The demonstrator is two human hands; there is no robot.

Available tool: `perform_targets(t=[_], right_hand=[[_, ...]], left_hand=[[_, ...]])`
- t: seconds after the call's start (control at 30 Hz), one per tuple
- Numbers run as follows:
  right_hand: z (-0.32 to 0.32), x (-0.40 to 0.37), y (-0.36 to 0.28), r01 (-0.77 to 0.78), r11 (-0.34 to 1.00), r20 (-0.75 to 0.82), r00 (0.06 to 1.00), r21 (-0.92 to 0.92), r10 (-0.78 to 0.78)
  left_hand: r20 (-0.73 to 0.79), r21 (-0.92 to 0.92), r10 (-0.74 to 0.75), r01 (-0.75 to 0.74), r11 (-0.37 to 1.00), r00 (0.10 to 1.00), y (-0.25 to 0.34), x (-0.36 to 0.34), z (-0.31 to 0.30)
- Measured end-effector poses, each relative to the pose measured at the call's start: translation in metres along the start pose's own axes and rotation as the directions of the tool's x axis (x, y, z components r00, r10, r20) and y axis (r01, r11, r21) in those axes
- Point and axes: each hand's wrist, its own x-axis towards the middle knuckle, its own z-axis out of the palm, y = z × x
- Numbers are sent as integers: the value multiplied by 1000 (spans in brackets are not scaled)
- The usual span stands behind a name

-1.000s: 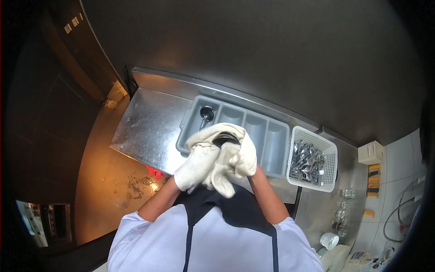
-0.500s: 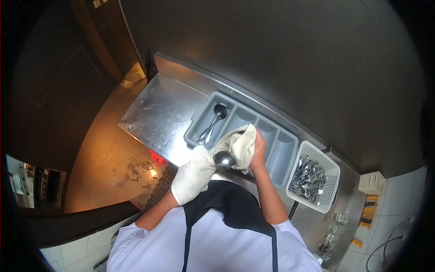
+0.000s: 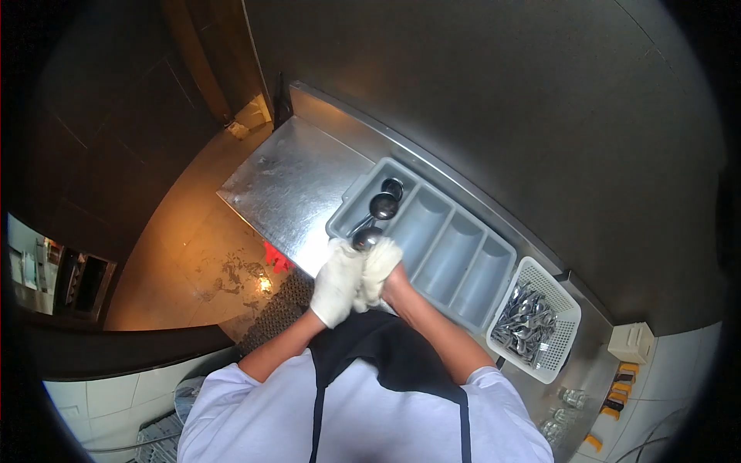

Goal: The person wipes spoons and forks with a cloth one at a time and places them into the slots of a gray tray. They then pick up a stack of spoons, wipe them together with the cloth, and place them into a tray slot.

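A pale cloth covers my left hand, which is closed around a ladle whose handle is hidden. The ladle's round metal bowl sticks out just beyond the hands, over the near end of the tray's leftmost compartment. Close against it, my right hand is closed on another part of the cloth. The grey compartment tray lies on the steel counter. Two more metal ladle bowls show in its leftmost compartment, their handles pointing toward me.
Right of the tray, a white perforated basket holds several pieces of cutlery. Glasses stand farther right, near a cream box and yellow-orange items. A raised steel edge runs behind the tray. Something red shows below the counter's front edge.
My right hand has moved left with the cloth, up against my left hand. The held bowl now sits nearer the leftmost compartment. Two bowls show inside it, where one was clear before. The view has shifted slightly.
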Motion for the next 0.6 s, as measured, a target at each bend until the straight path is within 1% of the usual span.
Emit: perform_targets(t=[0.03, 0.07, 0.1, 0.17, 0.2, 0.23, 0.27, 0.3, 0.33, 0.37, 0.4, 0.43, 0.47, 0.5, 0.53, 0.57, 0.6], right_hand=[[-7, 5, 12, -8, 997, 52, 999, -72, 11], [-18, 15, 24, -9, 990, 102, 995, -143, 24], [-23, 23, 27, -36, 990, 133, 990, -134, 54], [-31, 46, 29, -98, 987, 202, 972, -124, 122], [-36, 60, 29, -141, 989, 249, 957, -48, 148], [-44, 77, 26, -186, 982, 298, 940, 27, 169], [-49, 91, 24, -232, 968, 346, 920, 100, 185], [-51, 99, 21, -203, 973, 399, 905, 108, 145], [-40, 91, 13, -171, 984, 309, 940, 54, 147], [-18, 71, -2, -145, 989, 215, 966, -4, 142], [-8, 59, -11, -123, 990, 117, 985, -66, 131], [-11, 52, -13, -91, 988, 164, 980, -122, 110], [-11, 49, -13, 132, 945, 254, 966, -299, -54], [-9, 46, -10, 354, 826, 369, 909, -439, -193], [-8, 43, -10, 554, 642, 497, 816, -530, -294], [-16, 34, -12, 416, 733, 465, 872, -538, -154], [-23, 25, -15, 263, 795, 422, 907, -547, -9]], left_hand=[[-86, 359, 308, -258, 897, 948, -55, 21, 13], [17, 646, 538, -419, 638, 843, -68, 33, 8], [100, 572, 295, -298, 764, 950, -46, 26, -6], [3, 596, 238, -193, 779, 971, -63, 29, 1], [-45, 605, 206, -138, 784, 978, -80, 31, 6], [-12, 510, 112, -90, 856, 994, -103, 40, 15], [-9, 119, -118, 118, 986, 993, -75, 28, 3], [83, -282, -322, 332, 900, 943, -18, 7, -20], [246, -608, -455, 502, 616, 856, 12, -4, -33], [282, -694, -358, 447, 565, 890, -14, 0, -23], [389, -770, -281, 477, 423, 877, -30, 2, -19], [480, -815, -183, 513, 268, 858, -39, 4, -18], [550, -826, -67, 554, 109, 833, -45, 4, -14], [594, -792, -77, 599, 113, 800, -49, 5, -10], [639, -755, -88, 645, 121, 764, -47, 5, -8], [681, -714, -101, 688, 132, 725, -44, 6, -7], [712, -676, -102, 718, 164, 694, -39, 5, -7]])
